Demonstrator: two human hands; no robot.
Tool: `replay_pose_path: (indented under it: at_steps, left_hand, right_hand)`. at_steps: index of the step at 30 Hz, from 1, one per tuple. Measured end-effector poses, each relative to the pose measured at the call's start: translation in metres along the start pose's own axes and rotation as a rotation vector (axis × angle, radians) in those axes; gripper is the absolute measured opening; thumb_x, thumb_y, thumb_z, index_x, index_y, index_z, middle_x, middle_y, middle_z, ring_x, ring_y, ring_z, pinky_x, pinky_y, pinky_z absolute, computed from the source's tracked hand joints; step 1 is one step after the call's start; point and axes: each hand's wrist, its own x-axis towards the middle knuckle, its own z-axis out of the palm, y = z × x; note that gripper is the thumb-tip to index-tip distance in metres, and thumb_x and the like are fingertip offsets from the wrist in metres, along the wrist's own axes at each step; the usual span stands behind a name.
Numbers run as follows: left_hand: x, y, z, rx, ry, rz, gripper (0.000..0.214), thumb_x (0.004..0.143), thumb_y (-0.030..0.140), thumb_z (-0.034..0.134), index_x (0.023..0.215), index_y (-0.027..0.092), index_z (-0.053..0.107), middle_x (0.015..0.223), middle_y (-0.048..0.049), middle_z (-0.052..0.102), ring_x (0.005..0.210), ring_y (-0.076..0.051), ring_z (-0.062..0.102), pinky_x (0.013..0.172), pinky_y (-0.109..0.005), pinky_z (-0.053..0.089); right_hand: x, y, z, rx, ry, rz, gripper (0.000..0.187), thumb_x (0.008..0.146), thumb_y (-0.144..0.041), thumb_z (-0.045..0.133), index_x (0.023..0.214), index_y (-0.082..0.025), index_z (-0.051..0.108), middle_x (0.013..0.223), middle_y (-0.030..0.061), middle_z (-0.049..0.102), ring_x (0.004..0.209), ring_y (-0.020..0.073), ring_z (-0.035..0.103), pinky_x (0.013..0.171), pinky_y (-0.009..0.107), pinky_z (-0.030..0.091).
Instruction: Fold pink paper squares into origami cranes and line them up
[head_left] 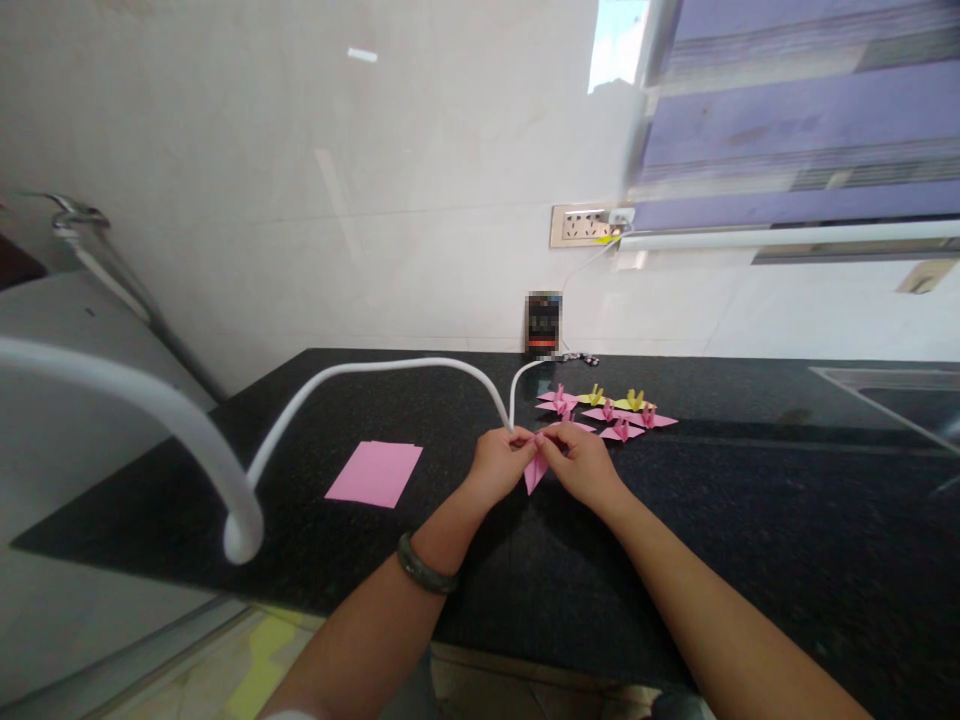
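Observation:
Between my two hands is a partly folded piece of pink origami paper (535,474), its pointed end facing me. My left hand (495,467) pinches its left side with thumb and fingers. My right hand (583,462) grips the right side, thumb close to the other thumb. The upper part of the paper is hidden behind the fingers. Just beyond my right hand sit several folded paper cranes, pink ones (621,430) and yellow ones (635,401). To the left of my hands lies a small stack of square pink paper (375,474).
A white flexible tube (420,364) arches over the black countertop (750,520) from the left and bends near my hands. A phone (544,325) leans on the wall beneath a socket (585,226) with a cable. A sink edge (885,410) shows at right.

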Motion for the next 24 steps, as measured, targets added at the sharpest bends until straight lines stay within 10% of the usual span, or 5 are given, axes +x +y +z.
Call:
replay_pose_path:
  at_steps: [24]
  left_hand:
    - [0.0009,-0.0001,-0.0021,-0.040,-0.049,-0.013,0.029,0.069,0.038,0.050,0.075,0.013,0.063,0.068,-0.0046,0.063,0.060,-0.013,0.054,0.055,-0.022,0.040]
  right_hand:
    - [0.0010,-0.0005,-0.0023,0.057,-0.036,0.017,0.020,0.077,-0.021,0.042,0.076,-0.017,0.061,0.070,0.0026,0.060,0.066,0.0136,0.053,0.062,0.024,0.039]
